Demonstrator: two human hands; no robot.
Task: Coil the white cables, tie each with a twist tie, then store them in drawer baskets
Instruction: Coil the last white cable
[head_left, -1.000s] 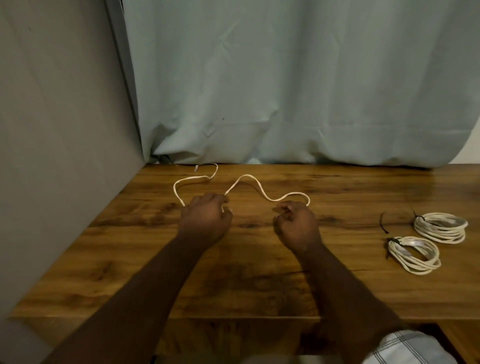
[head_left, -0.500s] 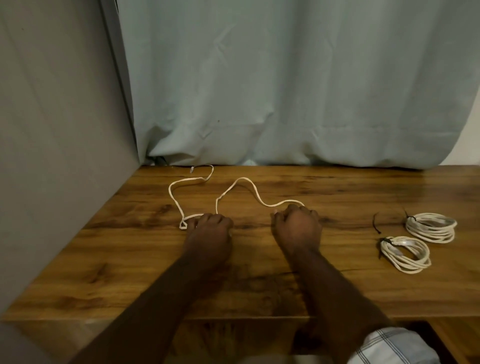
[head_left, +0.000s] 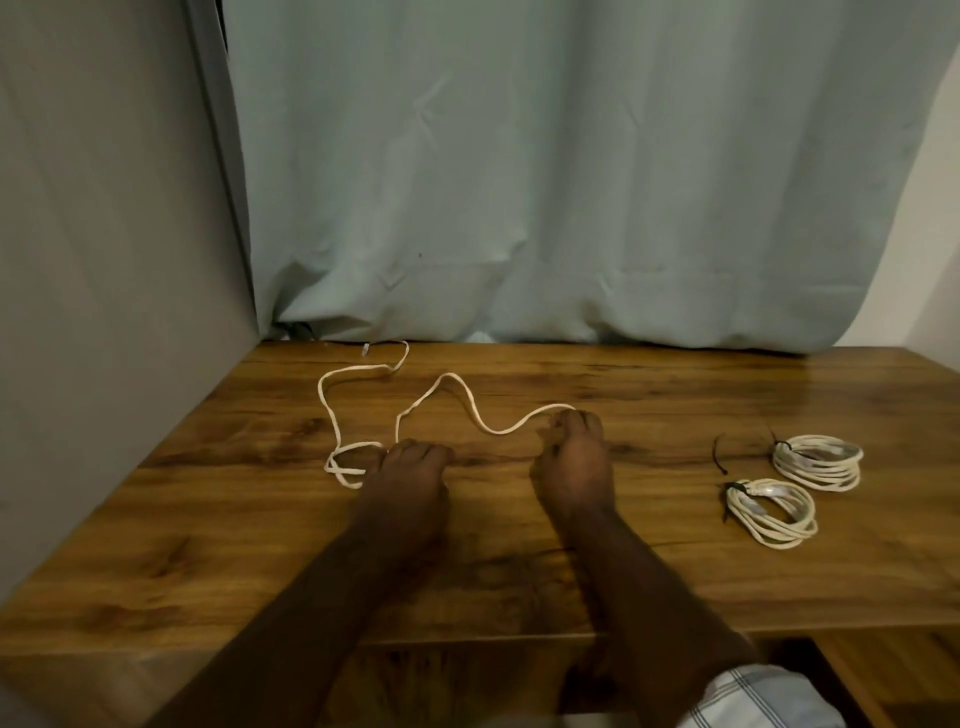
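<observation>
Your left hand (head_left: 410, 480) rests on the wooden bench (head_left: 649, 582), back upward, its fingers curled down over the loose white cable (head_left: 457, 387) where a small loop of it lies flattened at the hand's left side. Your right hand (head_left: 574, 462) sits just to the right of it, apart from it, with its fingers bunched and pinching the other run of the same cable at its far tip.

Between your two hands the cable rises away from you into a peak and dips back to your right fingertips. From the loop by your left hand it also runs toward the far left of the bench, bends right, and ends in a small plug (head_left: 367, 349) lying near the foot of the pale blue curtain (head_left: 571, 182).

Over on the right side of the bench, well apart from your hands, lie two coiled white cables. The farther coil (head_left: 818, 462) and the nearer coil (head_left: 771, 513) sit just beside one another, each with a dark tie gathered at its left edge. A loose black twist tie (head_left: 719, 457) lies curved on the wood just left of the farther coil.

A grey wall (head_left: 104, 260) closes off the left side. A corner of checked cloth (head_left: 769, 699) shows at the near right, below the bench edge.
</observation>
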